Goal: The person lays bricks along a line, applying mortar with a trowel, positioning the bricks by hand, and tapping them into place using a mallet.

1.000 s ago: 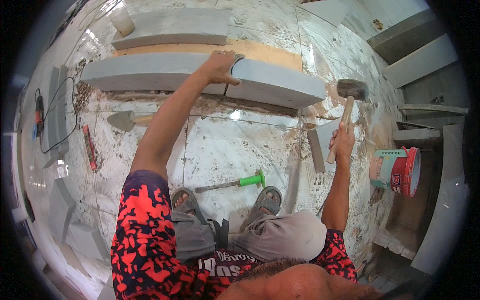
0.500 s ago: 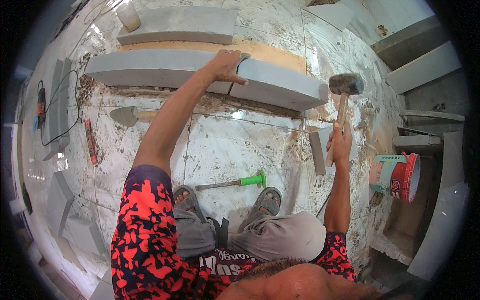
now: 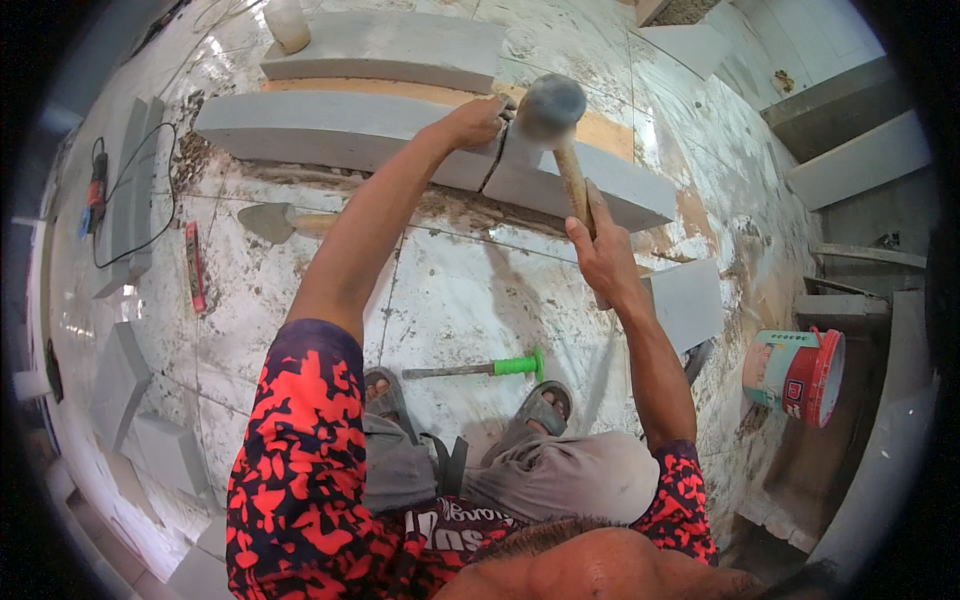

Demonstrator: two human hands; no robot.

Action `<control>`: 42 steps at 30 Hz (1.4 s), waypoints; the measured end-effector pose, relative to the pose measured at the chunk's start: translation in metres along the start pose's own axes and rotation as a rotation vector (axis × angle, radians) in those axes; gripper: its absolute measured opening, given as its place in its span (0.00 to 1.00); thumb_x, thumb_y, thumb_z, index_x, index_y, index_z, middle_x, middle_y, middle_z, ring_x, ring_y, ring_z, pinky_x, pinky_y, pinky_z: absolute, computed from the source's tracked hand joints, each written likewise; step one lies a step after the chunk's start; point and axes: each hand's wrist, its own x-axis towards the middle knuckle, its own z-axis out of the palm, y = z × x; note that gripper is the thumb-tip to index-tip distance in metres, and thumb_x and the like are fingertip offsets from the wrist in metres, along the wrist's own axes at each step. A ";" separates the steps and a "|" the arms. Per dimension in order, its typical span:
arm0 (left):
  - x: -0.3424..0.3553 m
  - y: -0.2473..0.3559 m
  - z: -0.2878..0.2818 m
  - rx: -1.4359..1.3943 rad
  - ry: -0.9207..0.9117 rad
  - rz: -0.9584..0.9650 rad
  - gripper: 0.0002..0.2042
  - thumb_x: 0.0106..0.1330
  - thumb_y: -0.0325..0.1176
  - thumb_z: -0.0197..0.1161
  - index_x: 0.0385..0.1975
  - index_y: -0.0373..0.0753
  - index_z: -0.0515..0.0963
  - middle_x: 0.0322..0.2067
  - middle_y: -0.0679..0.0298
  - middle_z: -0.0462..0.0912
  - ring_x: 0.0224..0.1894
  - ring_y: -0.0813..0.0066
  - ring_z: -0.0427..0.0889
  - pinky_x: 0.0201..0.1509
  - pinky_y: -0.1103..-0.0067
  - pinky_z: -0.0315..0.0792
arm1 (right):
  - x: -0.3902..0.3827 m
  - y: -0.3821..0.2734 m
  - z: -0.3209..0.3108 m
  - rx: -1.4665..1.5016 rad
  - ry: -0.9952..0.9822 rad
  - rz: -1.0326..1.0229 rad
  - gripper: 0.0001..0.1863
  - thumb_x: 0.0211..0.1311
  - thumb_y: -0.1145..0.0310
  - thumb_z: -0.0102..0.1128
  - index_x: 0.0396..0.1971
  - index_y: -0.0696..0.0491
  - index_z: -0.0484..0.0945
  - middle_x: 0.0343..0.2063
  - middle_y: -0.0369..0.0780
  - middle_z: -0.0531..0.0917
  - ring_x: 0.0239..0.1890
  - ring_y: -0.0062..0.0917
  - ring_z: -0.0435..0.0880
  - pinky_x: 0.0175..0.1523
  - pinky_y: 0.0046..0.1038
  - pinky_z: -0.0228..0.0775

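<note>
My left hand (image 3: 478, 124) grips the top of a long grey block (image 3: 320, 125) at its joint with a shorter grey block (image 3: 610, 186); a narrow dark gap separates the two. My right hand (image 3: 596, 245) is closed round the wooden handle of a rubber mallet (image 3: 550, 105), whose dark head, slightly blurred, hangs over the joint. A tan board (image 3: 610, 138) lies behind the blocks. A trowel (image 3: 265, 222) lies on the tiled floor left of my left forearm, and a green-gripped chisel (image 3: 515, 366) lies in front of my sandalled feet.
Another block (image 3: 380, 50) with a plastic cup (image 3: 286, 27) on it lies behind. At left are a corded power tool (image 3: 96, 190), a red level (image 3: 195, 265) and more blocks (image 3: 165, 450). At right are a loose slab (image 3: 682, 305), a paint bucket (image 3: 790, 375) and stepped concrete edges (image 3: 855, 160).
My right hand has swung the mallet left and forward, from beside the blocks to over their joint. My left hand stays at the joint, slightly shifted in view with the scene.
</note>
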 end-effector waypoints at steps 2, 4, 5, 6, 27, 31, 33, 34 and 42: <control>-0.003 -0.012 -0.001 0.046 -0.019 -0.031 0.15 0.61 0.30 0.49 0.46 0.33 0.69 0.43 0.41 0.76 0.47 0.42 0.73 0.53 0.61 0.67 | -0.001 -0.003 0.007 0.056 0.080 -0.101 0.32 0.65 0.60 0.48 0.65 0.57 0.54 0.35 0.62 0.79 0.41 0.57 0.79 0.46 0.45 0.68; -0.002 -0.001 -0.002 0.032 -0.009 -0.030 0.15 0.60 0.29 0.50 0.46 0.32 0.70 0.43 0.41 0.76 0.48 0.41 0.73 0.54 0.60 0.67 | 0.007 0.000 0.004 -0.023 0.012 -0.074 0.32 0.65 0.60 0.48 0.65 0.57 0.54 0.34 0.62 0.79 0.40 0.58 0.78 0.46 0.45 0.68; -0.003 0.000 0.005 -0.036 0.032 -0.023 0.15 0.60 0.29 0.51 0.46 0.32 0.70 0.43 0.41 0.76 0.48 0.41 0.73 0.54 0.60 0.66 | 0.010 0.001 0.003 -0.062 -0.023 -0.060 0.32 0.65 0.60 0.48 0.65 0.58 0.54 0.34 0.62 0.79 0.40 0.59 0.78 0.46 0.45 0.68; -0.007 -0.001 0.003 -0.087 0.073 -0.022 0.15 0.60 0.28 0.51 0.47 0.32 0.70 0.44 0.41 0.76 0.49 0.41 0.72 0.54 0.60 0.66 | 0.009 -0.002 0.004 -0.038 -0.010 -0.062 0.32 0.65 0.60 0.48 0.65 0.58 0.54 0.35 0.63 0.79 0.40 0.59 0.78 0.46 0.45 0.68; -0.035 -0.005 -0.054 0.166 0.250 -0.129 0.16 0.66 0.39 0.49 0.40 0.29 0.73 0.37 0.41 0.79 0.41 0.44 0.77 0.48 0.58 0.69 | -0.027 0.049 -0.014 0.222 0.041 0.093 0.22 0.63 0.55 0.55 0.47 0.57 0.71 0.19 0.40 0.76 0.20 0.26 0.74 0.29 0.32 0.67; -0.042 -0.025 -0.062 0.353 0.040 -0.210 0.21 0.69 0.44 0.45 0.32 0.31 0.76 0.31 0.43 0.79 0.35 0.45 0.78 0.42 0.57 0.70 | -0.007 0.037 -0.028 0.019 -0.031 0.175 0.21 0.66 0.50 0.49 0.39 0.56 0.72 0.19 0.44 0.77 0.22 0.33 0.77 0.29 0.35 0.67; -0.044 -0.024 -0.059 0.366 0.015 -0.237 0.22 0.70 0.45 0.44 0.28 0.32 0.77 0.26 0.46 0.80 0.30 0.46 0.79 0.38 0.56 0.71 | 0.004 0.030 -0.027 -0.078 -0.064 0.162 0.22 0.66 0.49 0.48 0.39 0.56 0.72 0.20 0.47 0.77 0.23 0.39 0.78 0.30 0.37 0.67; -0.043 -0.022 -0.058 0.368 0.032 -0.231 0.22 0.69 0.45 0.44 0.27 0.33 0.77 0.23 0.47 0.80 0.29 0.46 0.79 0.37 0.56 0.71 | 0.010 0.023 -0.024 -0.025 -0.062 0.146 0.23 0.66 0.48 0.47 0.41 0.56 0.71 0.21 0.51 0.77 0.25 0.47 0.79 0.31 0.41 0.67; -0.040 -0.022 -0.062 0.333 0.060 -0.212 0.21 0.68 0.45 0.46 0.24 0.35 0.79 0.23 0.50 0.82 0.29 0.53 0.82 0.36 0.61 0.71 | 0.033 0.001 -0.014 -0.105 -0.178 0.155 0.24 0.66 0.50 0.48 0.46 0.57 0.69 0.25 0.54 0.79 0.31 0.51 0.79 0.36 0.45 0.68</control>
